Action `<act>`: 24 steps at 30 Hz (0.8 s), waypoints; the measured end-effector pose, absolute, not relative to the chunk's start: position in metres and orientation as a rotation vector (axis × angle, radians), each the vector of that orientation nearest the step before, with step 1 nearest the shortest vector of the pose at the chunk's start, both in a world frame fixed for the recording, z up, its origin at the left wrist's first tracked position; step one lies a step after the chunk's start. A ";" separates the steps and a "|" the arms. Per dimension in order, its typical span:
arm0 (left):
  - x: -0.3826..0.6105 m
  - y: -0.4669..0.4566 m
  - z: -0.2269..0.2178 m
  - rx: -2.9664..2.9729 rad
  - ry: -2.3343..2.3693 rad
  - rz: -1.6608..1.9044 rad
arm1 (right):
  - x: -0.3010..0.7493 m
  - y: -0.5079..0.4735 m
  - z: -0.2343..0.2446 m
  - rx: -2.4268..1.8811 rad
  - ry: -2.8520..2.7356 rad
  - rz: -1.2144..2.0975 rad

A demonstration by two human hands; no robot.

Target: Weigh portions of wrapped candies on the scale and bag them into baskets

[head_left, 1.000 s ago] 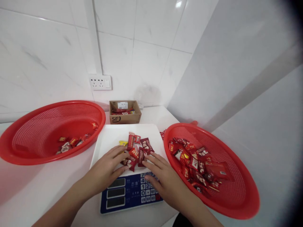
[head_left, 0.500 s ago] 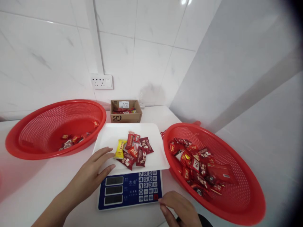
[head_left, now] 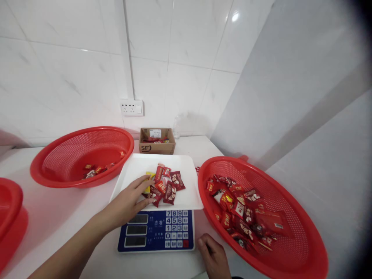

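Observation:
My left hand (head_left: 135, 198) reaches over the white pan (head_left: 190, 193) of a blue-fronted scale (head_left: 155, 234). Its fingers are apart, the tips at the left side of a small pile of wrapped candies. A yellow-wrapped candy (head_left: 147, 190) is partly hidden beneath those fingers. Beside it lie several red and dark red candies, among them a dark red one (head_left: 177, 180) on the right of the pile. My right hand (head_left: 214, 255) is curled closed just right of the scale's keypad, with nothing visible in it.
To the right, a large red mesh basket (head_left: 293, 205) is tilted, holding many red candies. Another red basket (head_left: 69, 149) with fewer candies stands back left. Part of a third red basket (head_left: 10, 201) shows at the left edge. A cardboard box (head_left: 157, 148) sits by the wall.
My left hand has moved right over the pile, covering part of the yellow candy. My right hand has left the scale's red key and curled up. The view has shifted.

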State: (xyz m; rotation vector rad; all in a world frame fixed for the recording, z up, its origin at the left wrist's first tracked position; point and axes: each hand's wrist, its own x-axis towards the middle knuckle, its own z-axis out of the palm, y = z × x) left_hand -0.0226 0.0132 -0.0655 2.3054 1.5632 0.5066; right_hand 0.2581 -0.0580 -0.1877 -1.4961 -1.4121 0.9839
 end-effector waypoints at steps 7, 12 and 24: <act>0.013 0.033 -0.057 2.435 1.629 0.220 | 0.258 -0.058 -0.197 -1.437 -1.426 0.960; 0.045 0.050 -0.055 2.500 1.670 0.067 | 0.259 -0.057 -0.202 -1.424 -1.464 0.942; -0.012 0.044 -0.059 2.439 1.972 0.147 | 0.257 -0.054 -0.210 -1.324 -1.477 0.860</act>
